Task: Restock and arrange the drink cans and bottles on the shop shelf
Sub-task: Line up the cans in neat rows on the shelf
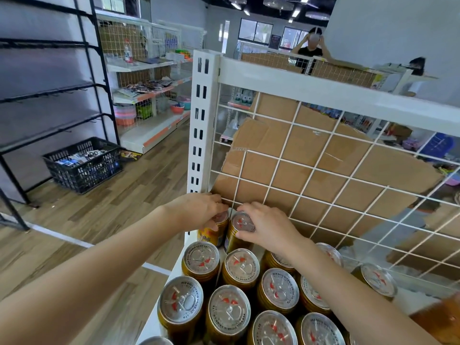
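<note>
Several gold drink cans with silver tops [227, 311] stand in rows on the white shelf [159, 317] below me. At the back left corner, my left hand [199, 210] grips the top of a gold can [211, 234] with curled fingers. Right beside it, my right hand [267, 226] grips the rim of a second gold can [237, 235]. Both cans stand upright against the white wire grid back [323, 155], which has brown cardboard [311, 170] behind it.
The white slotted upright post [200, 125] rises just left of my hands. A black crate [83, 164] sits on the wooden floor by a black rack [49, 70]. Other white shelves [149, 95] stand beyond. A person [311, 49] stands far back.
</note>
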`<state>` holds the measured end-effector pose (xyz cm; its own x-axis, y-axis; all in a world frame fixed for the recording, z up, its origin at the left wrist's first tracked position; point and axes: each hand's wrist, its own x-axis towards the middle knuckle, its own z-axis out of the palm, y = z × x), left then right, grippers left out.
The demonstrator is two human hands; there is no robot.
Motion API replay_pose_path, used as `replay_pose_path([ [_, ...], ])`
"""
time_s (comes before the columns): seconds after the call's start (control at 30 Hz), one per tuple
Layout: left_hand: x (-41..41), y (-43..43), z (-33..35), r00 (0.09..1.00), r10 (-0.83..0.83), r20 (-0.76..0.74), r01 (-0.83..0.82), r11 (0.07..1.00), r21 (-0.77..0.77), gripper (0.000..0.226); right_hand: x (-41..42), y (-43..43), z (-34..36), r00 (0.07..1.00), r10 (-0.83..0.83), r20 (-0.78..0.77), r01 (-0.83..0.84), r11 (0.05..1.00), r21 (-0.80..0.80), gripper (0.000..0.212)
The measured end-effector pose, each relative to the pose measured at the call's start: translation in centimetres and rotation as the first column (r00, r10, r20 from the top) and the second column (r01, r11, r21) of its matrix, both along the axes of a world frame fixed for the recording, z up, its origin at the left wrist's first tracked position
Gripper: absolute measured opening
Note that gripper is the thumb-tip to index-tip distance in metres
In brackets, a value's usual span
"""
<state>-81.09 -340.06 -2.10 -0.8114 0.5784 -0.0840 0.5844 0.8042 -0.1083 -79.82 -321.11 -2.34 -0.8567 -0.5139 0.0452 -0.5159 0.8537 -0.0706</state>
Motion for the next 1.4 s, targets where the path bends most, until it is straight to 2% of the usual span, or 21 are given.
replay_pose_path([
  [0.2,-0.1,0.1,-0.3,0.999,-0.002,-0.046,0.002,1.0,-0.01,0.051,0.4,-0.4,-0.3,0.995,-0.093,-0.038,0.091,0.995,-0.047,0.057],
  [0.37,0.0,-0.2,-0.7,1.0,-0.007,-0.011,0.007,0.999,0.053,0.053,0.4,-0.2,-0.6,0.989,-0.145,-0.035,0.143,0.988,-0.066,0.059],
  [0.63,0.1,-0.7,-0.8,0.998,-0.042,0.05,0.035,0.991,0.129,0.06,0.4,1.0,-0.1,0.988,-0.079,0.131,0.098,0.984,-0.148,0.065],
  [0.77,-0.1,-0.7,-1.1,0.998,-0.033,0.048,0.026,0.991,0.128,0.06,0.7,0.7,-0.3,0.992,-0.075,0.104,0.091,0.981,-0.169,0.064],
  [1.0,0.1,-0.9,-1.6,0.999,-0.044,0.029,0.038,0.983,0.178,0.059,0.8,-0.2,-0.8,0.977,-0.211,0.024,0.213,0.966,-0.145,0.059],
  [1.23,0.0,-1.1,-2.1,0.999,-0.039,0.019,0.034,0.978,0.207,0.058,1.3,-1.0,-0.9,0.958,-0.275,-0.076,0.272,0.961,-0.048,0.062],
  [1.4,0.0,-1.2,-2.0,0.999,-0.037,0.029,0.03,0.977,0.213,0.057,1.0,-0.6,-0.7,0.971,-0.24,-0.005,0.238,0.968,-0.076,0.061],
])
